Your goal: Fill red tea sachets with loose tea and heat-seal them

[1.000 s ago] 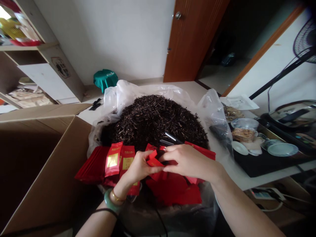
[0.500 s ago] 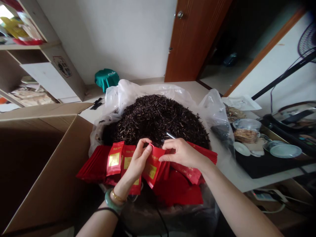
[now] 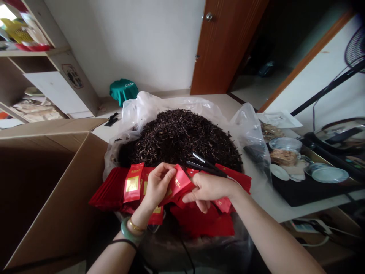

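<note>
Currently, the left hand [image 3: 159, 182] alone retains the red packet [image 3: 180, 182], its thumb and forefinger pinched on the upper left corner. Compared with half a second ago, the packet is tipped over: its yellow label no longer shows. The right hand [image 3: 212, 188] is off the packet's upper edge and turned palm down, thumb extended, fingers loosely spread and pointing downward. Whether its hidden fingertips touch the packet or anything beneath cannot be determined.

The packet is located between the two hands, in front of the dark dried leaves [image 3: 185, 131] and above the loose red packets [image 3: 203, 222]. A black tool [image 3: 203, 164] with a pale strip lies just behind the right hand, more exposed than before. In effect, packet control appears to depend on the left pinch, leaving the right hand available.
</note>
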Demonstrator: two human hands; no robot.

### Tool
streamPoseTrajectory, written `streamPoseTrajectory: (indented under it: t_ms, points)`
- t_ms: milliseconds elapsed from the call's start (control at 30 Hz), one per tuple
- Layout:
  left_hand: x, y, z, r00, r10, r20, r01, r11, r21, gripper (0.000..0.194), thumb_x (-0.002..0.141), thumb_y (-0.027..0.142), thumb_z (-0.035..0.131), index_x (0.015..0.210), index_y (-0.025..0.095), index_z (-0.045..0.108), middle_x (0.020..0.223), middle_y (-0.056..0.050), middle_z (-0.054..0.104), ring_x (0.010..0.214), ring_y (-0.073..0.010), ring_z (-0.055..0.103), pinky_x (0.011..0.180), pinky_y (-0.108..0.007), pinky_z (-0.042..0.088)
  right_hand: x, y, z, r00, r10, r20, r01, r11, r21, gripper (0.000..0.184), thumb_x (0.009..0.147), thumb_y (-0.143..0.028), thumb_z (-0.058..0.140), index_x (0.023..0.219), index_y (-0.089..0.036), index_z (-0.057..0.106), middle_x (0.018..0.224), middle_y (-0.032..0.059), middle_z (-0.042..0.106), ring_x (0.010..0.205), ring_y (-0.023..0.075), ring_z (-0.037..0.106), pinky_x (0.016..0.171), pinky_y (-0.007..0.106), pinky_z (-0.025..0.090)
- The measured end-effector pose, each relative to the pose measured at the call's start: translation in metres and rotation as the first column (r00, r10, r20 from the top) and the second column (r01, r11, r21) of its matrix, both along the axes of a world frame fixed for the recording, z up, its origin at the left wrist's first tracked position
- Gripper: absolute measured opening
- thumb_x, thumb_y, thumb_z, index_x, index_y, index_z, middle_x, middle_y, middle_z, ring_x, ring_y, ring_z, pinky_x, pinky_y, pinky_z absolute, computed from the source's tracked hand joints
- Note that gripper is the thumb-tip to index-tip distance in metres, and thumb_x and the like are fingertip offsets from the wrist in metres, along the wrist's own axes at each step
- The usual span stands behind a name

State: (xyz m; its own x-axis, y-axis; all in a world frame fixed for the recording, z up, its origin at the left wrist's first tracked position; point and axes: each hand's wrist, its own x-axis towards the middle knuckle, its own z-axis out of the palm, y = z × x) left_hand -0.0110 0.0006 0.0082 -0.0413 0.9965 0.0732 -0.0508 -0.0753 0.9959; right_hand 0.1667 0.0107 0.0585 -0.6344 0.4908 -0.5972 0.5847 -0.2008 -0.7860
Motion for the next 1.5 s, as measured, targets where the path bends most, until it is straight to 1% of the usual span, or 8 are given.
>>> streamPoseTrajectory:
  t_ms: [233,433,633,867,1000,1167,1300,1500]
  points:
    - [0.000,-0.005,-0.004,0.993,0.073,-0.096,-0.058,0.986,0.157,0.016,0.076,0.033,0.069,0.072,0.019,0.065,0.078,-0.004,0.071,0.071,-0.0157,0.061,0.067,-0.024,0.046,-0.002,0.002,-0.009,0.987,0.054,-0.152,-0.032,0.989,0.145,0.049,0.082,-0.053,0.059,0.049,-0.016,0.058,0.040,-0.0022,0.056,0.042,0.0092,0.054,0.054,0.021,0.046]
    - [0.004,-0.002,0.001,1.000,-0.014,0.010,0.014,1.000,0.009,0.030,0.070,0.044,0.073,0.066,0.017,0.060,0.061,0.002,0.058,0.058,-0.0111,0.050,0.055,-0.020,0.040,0.010,0.008,-0.009,0.980,-0.069,-0.187,0.097,0.985,0.145,0.031,0.069,-0.045,0.074,0.074,-0.015,0.070,0.060,-0.0003,0.067,0.055,0.0140,0.061,0.057,0.025,0.048]
    - [0.005,0.000,0.001,0.987,-0.076,0.141,0.083,0.995,-0.047,0.039,0.065,0.049,0.077,0.063,0.017,0.055,0.058,0.004,0.054,0.055,-0.0088,0.046,0.055,-0.020,0.040,0.019,0.013,0.004,0.971,-0.118,-0.210,0.216,0.813,0.541,0.023,0.064,-0.034,0.079,0.073,-0.017,0.067,0.077,-0.0009,0.060,0.073,0.0154,0.057,0.071,0.027,0.047]
    - [0.008,-0.005,-0.008,0.980,0.093,0.174,-0.110,0.990,0.092,0.029,0.070,0.039,0.076,0.063,0.017,0.057,0.077,-0.002,0.064,0.072,-0.0132,0.058,0.069,-0.023,0.046,0.008,0.014,-0.011,0.827,-0.411,-0.385,0.555,0.705,0.441,0.045,0.064,-0.032,0.076,0.104,-0.020,0.059,0.094,0.0030,0.063,0.072,0.0143,0.061,0.067,0.028,0.050]
    - [0.009,-0.005,-0.010,0.974,0.132,0.184,-0.157,0.979,0.129,0.023,0.070,0.035,0.076,0.071,0.018,0.061,0.078,-0.001,0.063,0.076,-0.0136,0.059,0.072,-0.024,0.047,0.001,0.015,-0.016,0.841,-0.431,-0.327,0.541,0.684,0.489,0.021,0.069,-0.032,0.072,0.083,-0.017,0.069,0.077,0.0034,0.069,0.075,0.0196,0.064,0.070,0.031,0.050]
    - [0.005,0.002,-0.010,0.962,-0.008,0.272,0.012,1.000,-0.015,0.031,0.060,0.032,0.083,0.083,0.018,0.069,0.075,0.001,0.063,0.073,-0.0125,0.058,0.071,-0.024,0.047,0.001,0.012,-0.012,0.847,-0.365,-0.386,0.532,0.595,0.603,0.009,0.072,-0.028,0.071,0.072,-0.019,0.073,0.073,0.0020,0.070,0.071,0.0175,0.064,0.069,0.029,0.048]
    - [0.002,0.004,-0.011,0.940,-0.085,0.331,0.115,0.991,-0.070,0.026,0.054,0.030,0.087,0.060,0.014,0.067,0.070,0.000,0.064,0.068,-0.0111,0.057,0.066,-0.022,0.046,-0.001,0.010,-0.010,0.867,-0.324,-0.377,0.497,0.603,0.624,0.009,0.072,-0.025,0.071,0.080,-0.020,0.075,0.077,0.0020,0.070,0.072,0.0163,0.063,0.066,0.027,0.048]
    - [0.004,-0.001,-0.006,0.927,-0.119,0.356,0.192,0.965,-0.177,0.031,0.055,0.031,0.087,0.061,0.014,0.062,0.066,0.001,0.067,0.061,-0.0095,0.057,0.060,-0.020,0.046,-0.006,0.009,-0.015,0.858,-0.293,-0.421,0.506,0.616,0.603,0.005,0.074,-0.022,0.071,0.073,-0.019,0.075,0.072,0.0011,0.067,0.066,0.0134,0.061,0.061,0.025,0.047]
